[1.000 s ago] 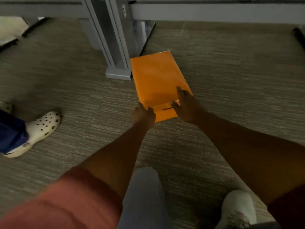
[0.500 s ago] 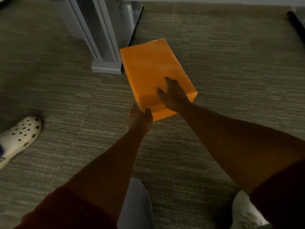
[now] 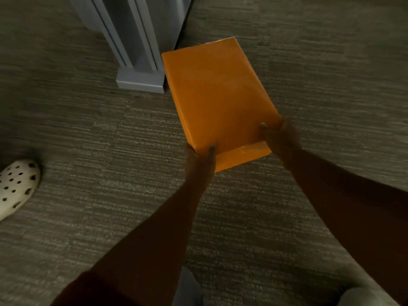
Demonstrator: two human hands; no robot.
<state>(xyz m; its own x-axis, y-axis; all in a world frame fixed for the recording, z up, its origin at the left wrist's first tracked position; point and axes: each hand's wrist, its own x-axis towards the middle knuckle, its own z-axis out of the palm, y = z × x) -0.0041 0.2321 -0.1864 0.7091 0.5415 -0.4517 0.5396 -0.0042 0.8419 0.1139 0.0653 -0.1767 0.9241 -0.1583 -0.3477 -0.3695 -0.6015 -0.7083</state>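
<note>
Well left of the post [image 3: 141, 80] a clog [image 3: 15, 184] rests on the carpet [image 3: 88, 129]; just right of the post's foot is the box [image 3: 216, 96], its far end pointing away. Nearer than the post, the left hand [image 3: 202, 160] curls its fingers [image 3: 211, 149] round the box's near left corner and the right hand [image 3: 280, 138] grips the near right corner. Stiff, smooth-wrapped and probably heavy for its size, it seems best held under both near corners, since the slick top could slip.
</note>
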